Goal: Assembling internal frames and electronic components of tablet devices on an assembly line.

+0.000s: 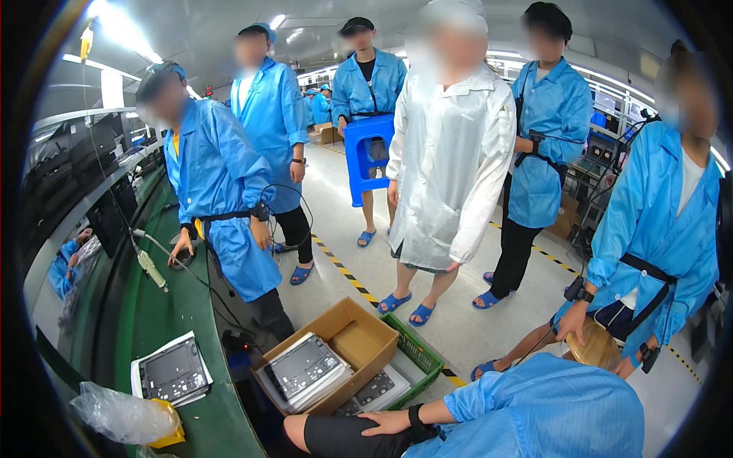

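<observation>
My right hand [385,422] lies flat on my thigh, just behind the knee, on a black shorts leg [336,436]. Its fingers look stretched out and hold nothing. A black strap [416,416] circles that wrist, and my blue sleeve [534,408] fills the lower right. My left hand is out of sight. Beyond my knee stands an open cardboard box [374,324] with a stack of papers and a dark flat panel with a light frame [301,366] on top. On the green bench [195,305] rests a similar panel [174,372] on white sheets.
Clear plastic bags [126,412] lie at the bench's near end. A green crate [416,343] sits beside the box. Several people in smocks stand around; one holds a blue plastic stool [359,160], another touches a round tan object [594,347]. Someone's hand [182,248] reaches onto the bench.
</observation>
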Motion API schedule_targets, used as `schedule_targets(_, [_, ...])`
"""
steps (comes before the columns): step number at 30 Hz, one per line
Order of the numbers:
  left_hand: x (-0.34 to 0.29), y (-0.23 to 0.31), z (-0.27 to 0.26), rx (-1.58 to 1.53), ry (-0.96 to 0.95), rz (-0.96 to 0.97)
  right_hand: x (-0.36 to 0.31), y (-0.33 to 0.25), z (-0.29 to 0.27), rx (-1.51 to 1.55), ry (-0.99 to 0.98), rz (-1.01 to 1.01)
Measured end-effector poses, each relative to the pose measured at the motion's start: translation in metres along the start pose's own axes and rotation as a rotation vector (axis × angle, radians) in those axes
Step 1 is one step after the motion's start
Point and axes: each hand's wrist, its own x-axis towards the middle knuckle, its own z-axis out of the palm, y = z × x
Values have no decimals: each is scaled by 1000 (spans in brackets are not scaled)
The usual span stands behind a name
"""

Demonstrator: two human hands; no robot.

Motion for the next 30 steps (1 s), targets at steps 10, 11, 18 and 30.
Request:
schedule_targets(10, [0,0,0,6,23,3,4,3,-1,25,-23,9])
schedule_targets(11, [1,1,-1,9,23,5,3,1,0,30,-26,8])
schedule_targets(18, [2,3,2,14,33,19,-1,-7,-5,10,-22,22])
schedule_targets(30, [1,1,3,38,58,27,1,0,0,9,-7,16])
